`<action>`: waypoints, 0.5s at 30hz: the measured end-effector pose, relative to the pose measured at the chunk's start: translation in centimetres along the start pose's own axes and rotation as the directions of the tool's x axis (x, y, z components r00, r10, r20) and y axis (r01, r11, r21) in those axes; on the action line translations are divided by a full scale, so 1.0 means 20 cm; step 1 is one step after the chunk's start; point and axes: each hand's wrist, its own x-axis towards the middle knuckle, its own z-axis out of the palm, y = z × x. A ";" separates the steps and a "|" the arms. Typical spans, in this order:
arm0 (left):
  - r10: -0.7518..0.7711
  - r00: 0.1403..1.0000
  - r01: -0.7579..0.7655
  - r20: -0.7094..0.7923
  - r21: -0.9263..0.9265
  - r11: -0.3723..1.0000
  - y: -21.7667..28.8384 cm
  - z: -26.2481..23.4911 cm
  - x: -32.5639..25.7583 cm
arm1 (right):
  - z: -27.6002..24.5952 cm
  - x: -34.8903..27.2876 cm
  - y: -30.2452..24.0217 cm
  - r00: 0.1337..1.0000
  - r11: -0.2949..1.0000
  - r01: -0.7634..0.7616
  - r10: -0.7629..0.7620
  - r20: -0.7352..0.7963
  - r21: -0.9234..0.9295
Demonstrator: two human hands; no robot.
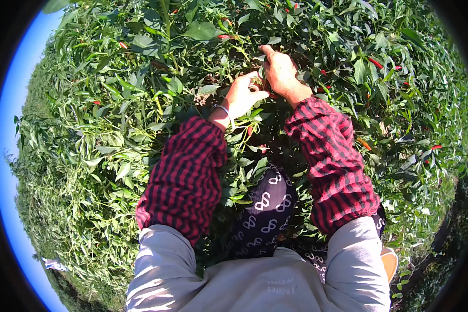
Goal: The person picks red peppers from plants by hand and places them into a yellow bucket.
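Observation:
Both my hands are among the leaves of a chili pepper plant [260, 106], almost touching each other. My left hand [239, 99] has thumb and forefinger curled together in a pinch; whatever lies between them is too small to make out. Just right of it and a little farther off, my right hand [282, 73] is bent downward, one digit pointing away to the upper left. Its other fingers are curled and partly hidden, so what they hold is not visible. A red chili [250, 130] hangs just below my left hand, and another red chili [226, 37] shows farther up.
Dense chili bushes surround me, with a red chili [375, 63] and an orange chili [365, 144] at right and a green chili [158, 106] at left. My patterned trouser leg [268, 208] presses into the foliage. Shaded ground [442, 234] lies at the lower right.

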 end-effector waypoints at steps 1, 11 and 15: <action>0.003 1.000 -0.003 -0.003 0.061 0.998 0.03 0.01 -0.01 | 0.02 0.01 0.03 1.000 0.999 0.001 0.000 0.019 -0.055; -0.087 0.987 0.066 -0.138 -0.146 0.987 -0.16 -0.07 -0.01 | 0.03 -0.35 0.15 0.967 0.635 -0.253 0.191 0.169 0.730; -0.080 0.995 0.068 -0.061 -0.179 0.982 -0.15 -0.06 0.02 | 0.19 -0.30 0.12 0.978 0.561 -0.181 0.192 0.086 0.808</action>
